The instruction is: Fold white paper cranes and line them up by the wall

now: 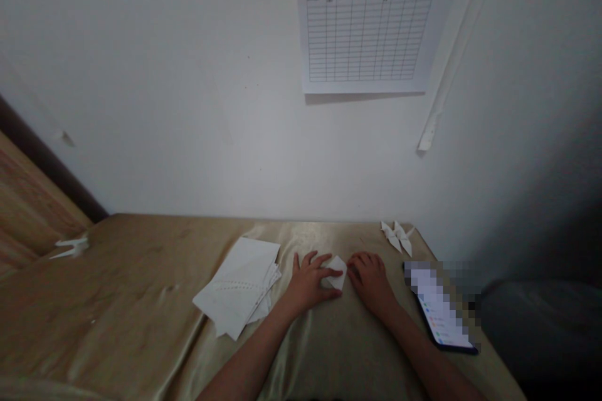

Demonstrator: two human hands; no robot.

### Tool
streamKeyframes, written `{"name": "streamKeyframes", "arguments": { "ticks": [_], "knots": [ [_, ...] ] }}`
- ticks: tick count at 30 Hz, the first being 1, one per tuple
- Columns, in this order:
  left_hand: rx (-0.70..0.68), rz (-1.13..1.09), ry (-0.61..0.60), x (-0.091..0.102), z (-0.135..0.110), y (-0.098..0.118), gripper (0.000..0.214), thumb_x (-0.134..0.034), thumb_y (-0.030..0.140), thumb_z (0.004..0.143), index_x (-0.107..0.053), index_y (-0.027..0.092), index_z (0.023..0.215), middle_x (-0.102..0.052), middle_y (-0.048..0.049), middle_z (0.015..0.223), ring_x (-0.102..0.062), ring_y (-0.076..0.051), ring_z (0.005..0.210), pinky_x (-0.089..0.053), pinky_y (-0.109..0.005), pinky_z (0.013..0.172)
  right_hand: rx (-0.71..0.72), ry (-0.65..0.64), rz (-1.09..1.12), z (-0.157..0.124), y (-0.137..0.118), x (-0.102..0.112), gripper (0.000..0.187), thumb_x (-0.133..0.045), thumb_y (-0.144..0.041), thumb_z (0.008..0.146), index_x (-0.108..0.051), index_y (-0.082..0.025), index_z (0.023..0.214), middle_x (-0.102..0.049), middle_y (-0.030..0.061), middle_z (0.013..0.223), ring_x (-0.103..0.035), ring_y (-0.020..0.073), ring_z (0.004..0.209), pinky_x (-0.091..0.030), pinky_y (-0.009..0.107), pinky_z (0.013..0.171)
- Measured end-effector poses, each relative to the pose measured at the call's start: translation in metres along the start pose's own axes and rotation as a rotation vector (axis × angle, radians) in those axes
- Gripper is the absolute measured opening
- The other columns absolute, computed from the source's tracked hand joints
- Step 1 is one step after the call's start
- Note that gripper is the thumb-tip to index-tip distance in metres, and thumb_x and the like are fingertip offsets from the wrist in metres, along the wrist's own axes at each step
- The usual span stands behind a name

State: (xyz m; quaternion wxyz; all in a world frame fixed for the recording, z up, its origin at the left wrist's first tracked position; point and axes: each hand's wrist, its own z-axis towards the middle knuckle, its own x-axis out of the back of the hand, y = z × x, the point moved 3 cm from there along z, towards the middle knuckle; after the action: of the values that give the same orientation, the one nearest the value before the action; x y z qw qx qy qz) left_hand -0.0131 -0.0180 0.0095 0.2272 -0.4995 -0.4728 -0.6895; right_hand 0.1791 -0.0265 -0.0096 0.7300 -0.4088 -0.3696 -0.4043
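Note:
A small piece of white folded paper (338, 263) lies on the gold cloth between my hands, with a pointed top. My left hand (306, 283) rests over its left side, fingers spread and the index finger lying across it. My right hand (370, 281) is at the paper's right edge, its fingers curled together there; the fingertips are partly hidden. To the left of my left hand is a stack of white paper sheets (239, 282), loosely piled, with a row of marks on the top one.
Two folded white paper shapes (396, 238) lie at the back right. A phone (442, 313) with a lit screen is by the right edge. A white object (70, 247) sits far left. The gold cloth (132, 301) has folds. A printed table sheet (367, 31) hangs on the wall.

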Motion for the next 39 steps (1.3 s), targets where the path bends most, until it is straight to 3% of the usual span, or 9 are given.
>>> {"name": "streamKeyframes", "arguments": {
  "ticks": [8, 14, 18, 27, 32, 39],
  "knots": [
    [-0.037, -0.015, 0.045, -0.006, 0.001, -0.002, 0.052, -0.073, 0.053, 0.080, -0.057, 0.050, 0.129, -0.049, 0.0041, 0.150, -0.029, -0.036, 0.144, 0.005, -0.078, 0.110, 0.060, -0.082, 0.149, -0.002, -0.001, 0.003, 0.026, -0.053, -0.031, 0.092, -0.068, -0.028, 0.113, -0.066, 0.0050, 0.122, -0.048, 0.0266, 0.122, -0.027, 0.051, 0.112],
    [-0.062, -0.058, 0.046, 0.005, 0.000, -0.009, 0.055, -0.076, 0.047, 0.078, -0.060, 0.041, 0.130, -0.060, -0.0006, 0.140, -0.036, -0.034, 0.139, -0.004, -0.070, 0.115, 0.030, -0.127, 0.153, -0.004, -0.001, 0.007, 0.035, -0.061, -0.038, 0.087, -0.065, -0.028, 0.120, -0.065, 0.0039, 0.127, -0.045, 0.0283, 0.128, -0.018, 0.055, 0.116],
    [-0.091, -0.061, 0.042, 0.010, -0.001, -0.010, 0.047, -0.075, 0.037, 0.079, -0.064, 0.042, 0.124, -0.063, 0.0018, 0.135, -0.041, -0.031, 0.133, -0.004, -0.068, 0.115, 0.047, -0.141, 0.151, -0.004, -0.002, 0.006, 0.036, -0.058, -0.031, 0.087, -0.064, -0.028, 0.122, -0.063, 0.0038, 0.130, -0.044, 0.0263, 0.130, -0.019, 0.054, 0.116],
    [-0.139, -0.054, 0.081, 0.010, 0.002, -0.012, 0.020, -0.065, 0.042, 0.089, -0.071, 0.037, 0.108, -0.069, 0.0015, 0.124, -0.045, -0.026, 0.127, 0.001, -0.063, 0.116, 0.093, -0.144, 0.182, -0.004, -0.005, 0.008, 0.021, -0.057, -0.030, 0.088, -0.069, -0.029, 0.106, -0.067, 0.0029, 0.123, -0.047, 0.0256, 0.128, -0.018, 0.056, 0.115],
    [-0.139, 0.003, 0.113, 0.003, 0.004, -0.009, 0.015, -0.060, 0.038, 0.094, -0.071, 0.031, 0.100, -0.069, 0.0000, 0.118, -0.046, -0.024, 0.125, -0.001, -0.060, 0.118, 0.105, -0.141, 0.196, -0.004, -0.009, 0.009, 0.023, -0.069, -0.043, 0.081, -0.069, -0.028, 0.099, -0.067, 0.0031, 0.120, -0.047, 0.0270, 0.128, -0.009, 0.059, 0.117],
    [-0.108, 0.010, 0.139, -0.008, 0.010, -0.011, 0.013, -0.056, 0.031, 0.096, -0.065, 0.026, 0.103, -0.066, -0.0029, 0.118, -0.050, -0.022, 0.124, -0.011, -0.058, 0.118, 0.107, -0.122, 0.189, -0.003, -0.010, 0.008, 0.010, -0.062, -0.034, 0.088, -0.070, -0.028, 0.090, -0.070, 0.0011, 0.115, -0.049, 0.0252, 0.125, -0.006, 0.060, 0.117]
  ]
}}
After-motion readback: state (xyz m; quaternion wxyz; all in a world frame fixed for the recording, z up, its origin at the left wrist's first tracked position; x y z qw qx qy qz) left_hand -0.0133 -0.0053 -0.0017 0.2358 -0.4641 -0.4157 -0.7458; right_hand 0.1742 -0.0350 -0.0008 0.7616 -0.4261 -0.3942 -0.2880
